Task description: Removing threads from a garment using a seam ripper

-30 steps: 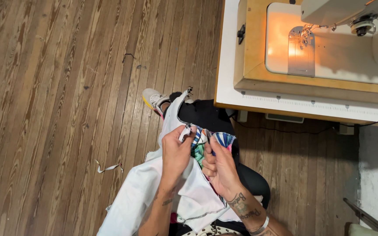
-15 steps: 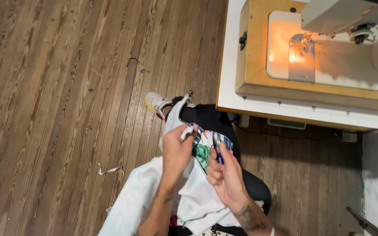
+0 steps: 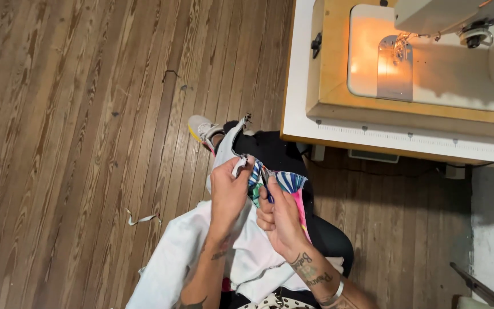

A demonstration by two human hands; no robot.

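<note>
I am seated, looking down at my lap. My left hand (image 3: 228,193) pinches the edge of a white fabric piece (image 3: 174,256) that drapes over my lap and hangs to the left. My right hand (image 3: 280,214) grips a colourful patterned fabric (image 3: 290,182) with blue, green and pink stripes, and seems to hold a small tool at the seam, though it is too small to tell what. The two hands are close together, almost touching, above my black-clad knee (image 3: 270,151).
A sewing machine (image 3: 458,17) with its lamp lit stands on a wood and white table (image 3: 373,134) at the upper right. My shoe (image 3: 202,129) rests on the wooden plank floor (image 3: 75,114). A white scrap strip (image 3: 142,218) and thread bits lie on the floor.
My hands shifted slightly and stayed on the fabric seam; the right hand moved closer to the left. The view tilted a little.
</note>
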